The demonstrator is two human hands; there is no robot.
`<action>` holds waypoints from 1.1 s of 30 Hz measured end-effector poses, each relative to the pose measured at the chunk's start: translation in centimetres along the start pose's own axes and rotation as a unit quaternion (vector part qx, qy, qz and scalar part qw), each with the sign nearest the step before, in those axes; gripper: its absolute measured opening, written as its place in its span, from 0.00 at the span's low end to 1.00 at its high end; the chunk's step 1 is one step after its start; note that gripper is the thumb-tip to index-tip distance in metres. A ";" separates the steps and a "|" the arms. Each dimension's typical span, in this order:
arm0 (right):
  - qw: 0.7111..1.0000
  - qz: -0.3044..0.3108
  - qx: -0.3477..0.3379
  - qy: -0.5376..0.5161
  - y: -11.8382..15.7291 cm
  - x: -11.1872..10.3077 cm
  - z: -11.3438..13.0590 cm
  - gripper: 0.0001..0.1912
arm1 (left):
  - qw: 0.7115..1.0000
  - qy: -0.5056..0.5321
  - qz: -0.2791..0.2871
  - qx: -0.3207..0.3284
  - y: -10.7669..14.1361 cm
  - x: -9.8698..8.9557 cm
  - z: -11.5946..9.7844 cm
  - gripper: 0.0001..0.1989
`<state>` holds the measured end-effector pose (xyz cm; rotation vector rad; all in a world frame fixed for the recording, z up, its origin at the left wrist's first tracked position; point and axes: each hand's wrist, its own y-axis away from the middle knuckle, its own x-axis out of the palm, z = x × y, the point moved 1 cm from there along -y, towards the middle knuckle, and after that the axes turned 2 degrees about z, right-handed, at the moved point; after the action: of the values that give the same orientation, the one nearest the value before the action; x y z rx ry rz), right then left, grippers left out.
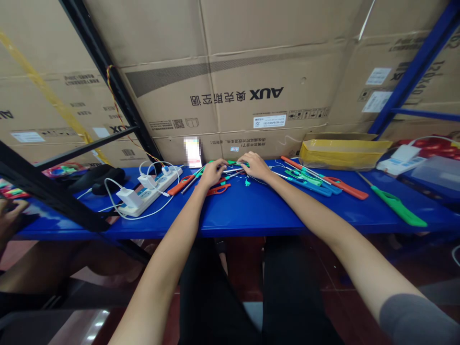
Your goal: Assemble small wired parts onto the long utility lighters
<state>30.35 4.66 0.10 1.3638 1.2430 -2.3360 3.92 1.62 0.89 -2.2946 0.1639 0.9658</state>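
Bare forearms [178, 235] span the glossy blue table [247, 215]; left hand [214, 172] and right hand [254, 166], fingers bent, hover among small green plastic parts [247, 182] at its far side (clamped or not, cannot tell). Long blue-handled lighters [316, 188] lie right, handles nearward, presumably for easy reach.

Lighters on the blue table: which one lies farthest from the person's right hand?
The green lighter at the far right: it lies apart, beyond the red-orange lighter, which is closer to the right hand.
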 end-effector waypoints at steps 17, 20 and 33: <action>1.000 0.003 -0.005 -0.012 -0.1 0.5 0.0 0.14 | 1.000 -0.011 -0.005 -0.003 -0.1 0.2 0.5 0.10; 1.000 -0.004 0.004 -0.027 -0.1 0.7 0.1 0.15 | 1.000 -0.005 -0.007 -0.008 -0.1 0.2 0.5 0.09; 0.998 -0.022 0.020 -0.047 0.4 0.6 1.1 0.15 | 1.000 0.012 -0.003 -0.019 0.1 -0.1 0.2 0.10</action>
<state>29.47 3.75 -0.33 1.2341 1.2163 -2.4368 3.66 1.70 0.84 -2.3408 0.1500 0.9472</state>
